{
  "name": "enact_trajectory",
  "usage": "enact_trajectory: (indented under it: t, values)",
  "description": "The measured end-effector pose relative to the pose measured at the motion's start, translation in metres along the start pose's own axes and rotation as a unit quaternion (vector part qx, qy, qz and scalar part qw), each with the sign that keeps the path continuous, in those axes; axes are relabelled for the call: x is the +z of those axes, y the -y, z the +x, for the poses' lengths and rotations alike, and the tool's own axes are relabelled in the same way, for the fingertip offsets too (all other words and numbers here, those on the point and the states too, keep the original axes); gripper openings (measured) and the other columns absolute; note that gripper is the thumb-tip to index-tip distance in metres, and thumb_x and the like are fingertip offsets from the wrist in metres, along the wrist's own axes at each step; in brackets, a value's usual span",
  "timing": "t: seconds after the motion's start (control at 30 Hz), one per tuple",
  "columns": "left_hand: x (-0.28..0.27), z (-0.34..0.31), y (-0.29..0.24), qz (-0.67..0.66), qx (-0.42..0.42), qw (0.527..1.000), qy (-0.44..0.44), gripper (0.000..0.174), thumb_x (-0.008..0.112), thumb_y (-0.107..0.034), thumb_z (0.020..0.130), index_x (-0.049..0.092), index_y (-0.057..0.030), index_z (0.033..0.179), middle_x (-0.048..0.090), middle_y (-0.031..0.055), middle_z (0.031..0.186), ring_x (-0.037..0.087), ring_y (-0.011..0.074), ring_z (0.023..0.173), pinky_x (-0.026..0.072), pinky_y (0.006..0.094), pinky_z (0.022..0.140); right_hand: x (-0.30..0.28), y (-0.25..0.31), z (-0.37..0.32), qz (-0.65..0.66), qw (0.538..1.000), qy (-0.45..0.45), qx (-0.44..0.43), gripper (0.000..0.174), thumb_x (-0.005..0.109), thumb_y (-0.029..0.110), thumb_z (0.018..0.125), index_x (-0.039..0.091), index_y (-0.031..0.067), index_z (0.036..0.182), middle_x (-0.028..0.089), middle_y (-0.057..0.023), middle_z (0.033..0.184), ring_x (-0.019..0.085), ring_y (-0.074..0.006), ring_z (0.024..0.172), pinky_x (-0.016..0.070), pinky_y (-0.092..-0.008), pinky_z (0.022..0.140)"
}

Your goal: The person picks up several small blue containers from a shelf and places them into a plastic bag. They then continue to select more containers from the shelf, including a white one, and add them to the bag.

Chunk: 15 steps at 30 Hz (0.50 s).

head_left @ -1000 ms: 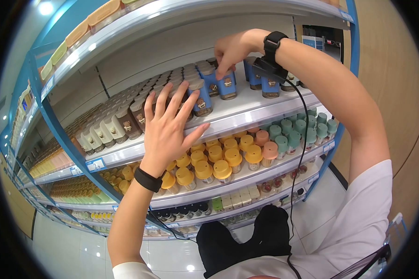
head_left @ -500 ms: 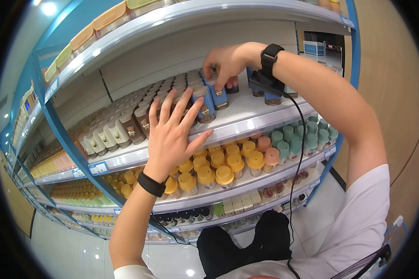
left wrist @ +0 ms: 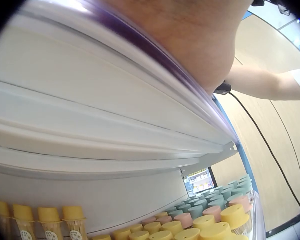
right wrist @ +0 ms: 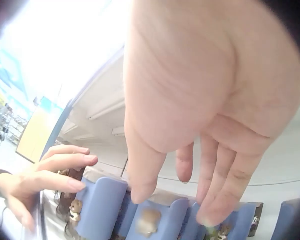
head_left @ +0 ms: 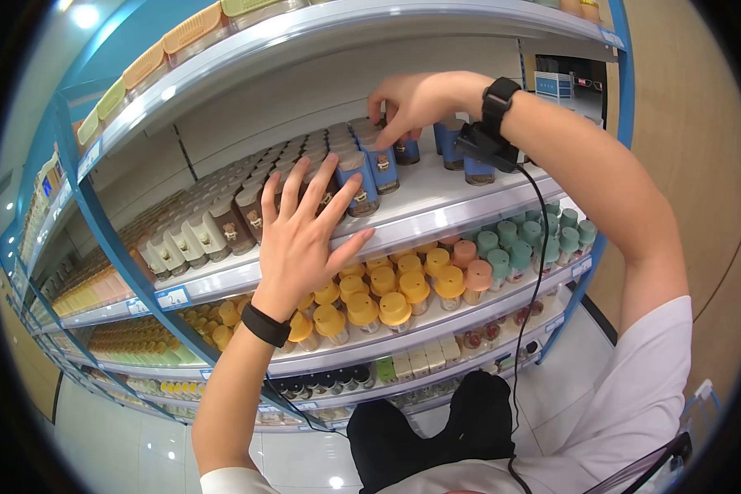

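Blue containers with a bear figure and greyish lids stand at the right end of a packed shelf row. My left hand (head_left: 300, 230) is spread with straight fingers, its fingertips against the front blue container (head_left: 359, 186) and the brown container (head_left: 325, 193) beside it. Over the neighbouring blue container (head_left: 382, 170) hovers my right hand (head_left: 420, 107). In the right wrist view its thumb (right wrist: 142, 192) is at that container's top edge, while the other fingers (right wrist: 235, 185) reach apart from it toward a blue container (right wrist: 242, 220) further right.
More blue containers (head_left: 479, 171) stand right of my right hand. Brown and white containers (head_left: 207, 237) fill the shelf to the left. On the shelf below are yellow-capped jars (head_left: 362, 309) and green-capped jars (head_left: 520, 247). A cable (head_left: 543, 247) hangs from my right wrist.
My right hand moved a blue container left, in beside the front one. Since then its fingers have loosened and it has shifted slightly right. My left hand has stayed nearly still.
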<state>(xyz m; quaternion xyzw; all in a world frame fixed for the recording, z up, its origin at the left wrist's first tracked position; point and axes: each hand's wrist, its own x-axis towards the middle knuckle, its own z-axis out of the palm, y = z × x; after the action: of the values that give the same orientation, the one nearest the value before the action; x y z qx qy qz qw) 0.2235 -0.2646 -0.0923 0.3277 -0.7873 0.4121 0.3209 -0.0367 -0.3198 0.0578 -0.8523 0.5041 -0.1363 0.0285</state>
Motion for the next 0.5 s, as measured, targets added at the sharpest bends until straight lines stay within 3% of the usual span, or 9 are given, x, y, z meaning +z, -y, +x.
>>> enact_trajectory:
  t: [0.13,0.23,0.3,0.4,0.5]
  values:
    - [0.001,-0.001,0.001,-0.001,0.003,1.0,-0.005,0.06,0.067,-0.057,0.097,0.066,-0.0256,0.148,0.049,0.008,0.165,0.04,0.0353,0.152,0.0202,0.0552,0.129,-0.018,-0.023,-0.015,-0.042,0.998,-0.052,-0.008,0.063,0.087,0.045,0.083,0.07,0.0017,0.126,0.075,-0.0123,0.105,0.075,-0.0228,0.088,0.0603,-0.0349,0.076]
    - [0.001,-0.001,0.0,-0.005,0.001,1.0,0.0,0.058,0.067,-0.057,0.097,0.068,-0.0253,0.146,0.049,0.0079,0.165,0.039,0.0354,0.152,0.0203,0.0554,0.129,-0.033,-0.027,-0.047,-0.115,0.991,-0.052,0.039,0.067,0.087,0.05,0.08,0.073,0.0023,0.125,0.076,-0.0136,0.107,0.074,-0.0253,0.089,0.0596,-0.0362,0.075]
    - [0.002,-0.001,0.0,-0.001,0.003,1.0,-0.003,0.058,0.067,-0.056,0.097,0.068,-0.0247,0.146,0.049,0.008,0.165,0.04,0.0354,0.152,0.0203,0.0555,0.129,-0.038,-0.032,-0.058,-0.192,0.975,0.018,0.108,0.072,0.088,0.054,0.075,0.074,0.0031,0.124,0.076,-0.0144,0.11,0.074,-0.0284,0.091,0.0591,-0.04,0.075]
    - [0.001,-0.001,0.0,-0.008,0.001,1.0,-0.003,0.058,0.067,-0.056,0.097,0.068,-0.0237,0.145,0.049,0.0081,0.165,0.04,0.0353,0.153,0.0202,0.0552,0.129,-0.037,-0.036,-0.069,-0.209,0.967,0.086,0.117,0.077,0.092,0.053,0.069,0.075,0.0043,0.126,0.076,-0.0136,0.112,0.074,-0.0296,0.091,0.0587,-0.0422,0.075]
    - [0.002,-0.002,0.0,-0.009,0.002,1.0,-0.007,0.057,0.067,-0.055,0.097,0.068,-0.0231,0.144,0.05,0.0082,0.164,0.04,0.0351,0.153,0.02,0.0547,0.13,-0.033,-0.046,-0.069,-0.163,0.98,0.078,0.083,0.067,0.091,0.047,0.072,0.075,0.0059,0.122,0.076,-0.0129,0.109,0.073,-0.0298,0.091,0.0585,-0.0417,0.076]
